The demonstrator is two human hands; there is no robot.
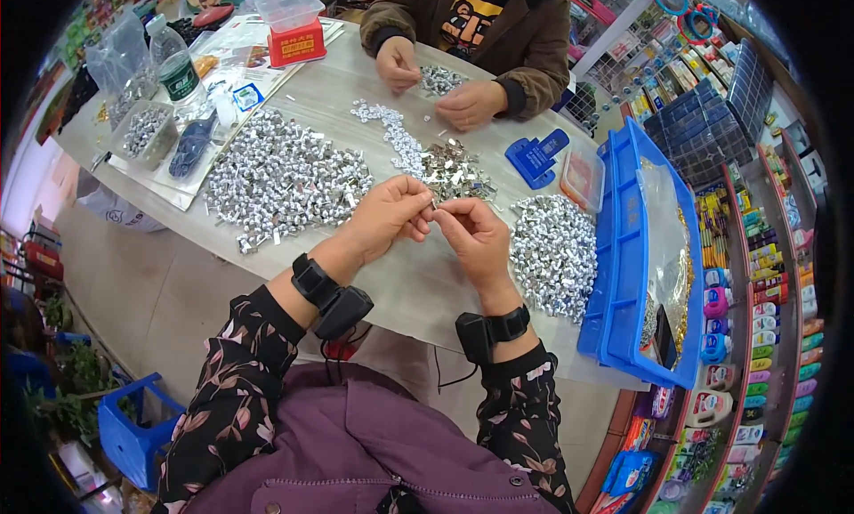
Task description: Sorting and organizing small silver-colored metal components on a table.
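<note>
both hands were held together near the table edge: left hand [384, 213] and right hand [476, 238] fingertips pinched shut on one small metal piece [434, 208] between them.

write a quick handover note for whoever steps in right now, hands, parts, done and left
Left hand and right hand pinch one small silver metal piece between the fingertips, above the table.
Parts: large silver pile to the left, loose flat pieces just ahead, another silver pile to the right beside the blue bin.
A co-worker's hands work opposite.
Done and left: cannot tell which pile is finished.
</note>
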